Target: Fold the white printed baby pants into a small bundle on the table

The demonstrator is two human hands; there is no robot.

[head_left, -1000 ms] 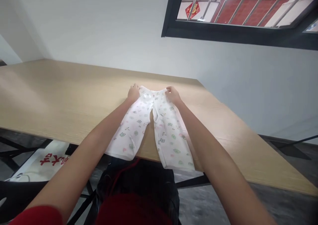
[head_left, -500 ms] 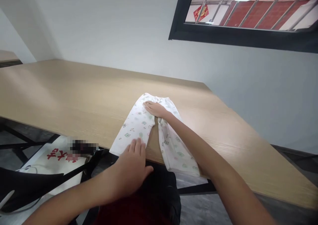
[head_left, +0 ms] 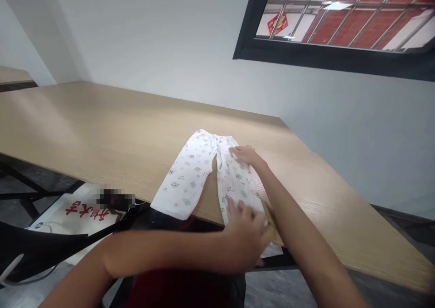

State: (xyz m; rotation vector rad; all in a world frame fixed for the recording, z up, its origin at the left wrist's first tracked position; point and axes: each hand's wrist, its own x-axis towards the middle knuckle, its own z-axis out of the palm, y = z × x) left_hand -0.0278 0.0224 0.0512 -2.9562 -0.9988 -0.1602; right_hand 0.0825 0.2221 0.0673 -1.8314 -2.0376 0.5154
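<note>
A pair of small white trousers (head_left: 188, 176) with a printed green and pink pattern lies spread on the wooden table (head_left: 118, 140), waistband toward the wall. Its leg hems reach the table's near edge. My right hand (head_left: 246, 155) rests on the upper part of the right trouser leg, fingers stretched out. Over the lower end of that same leg is my left hand (head_left: 246, 235), blurred by motion, its fingers apart and touching the cloth. It hides the right hem. A gap between the two legs shows bare tabletop.
Behind the table stands a white wall (head_left: 163, 50) with a dark-framed barred window (head_left: 322, 54) at upper right. Below the table's near edge, at left, are a white bag (head_left: 78, 213) with red characters and a black chair part (head_left: 37, 249).
My left hand has moved right, from the left trouser leg to the right one. My right hand has slid right, from the top middle onto the right leg, which now lies flatter.
</note>
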